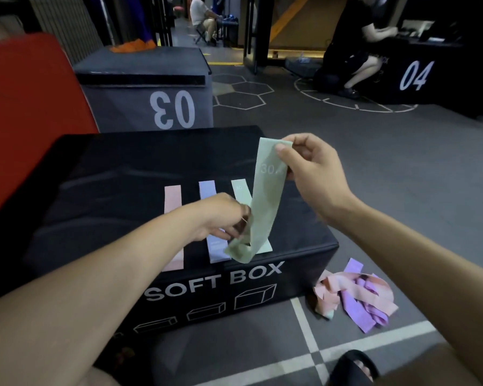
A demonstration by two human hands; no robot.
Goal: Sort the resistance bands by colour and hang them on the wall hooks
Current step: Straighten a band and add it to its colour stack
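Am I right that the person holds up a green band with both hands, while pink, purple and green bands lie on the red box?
Not quite: the box under the pink band, purple band and flat green band is black. The head view shows both hands on the held green band.

A black soft box (pixel 101 190) marked "SOFT BOX" is set on the grey floor (pixel 402 176). Three bands are laid side by side on its top: a pink band (pixel 173 199), a lilac band (pixel 208 189) and a light green band (pixel 241 190). A heap of pink and purple bands (pixel 357 296) is left on the floor just beside the box.
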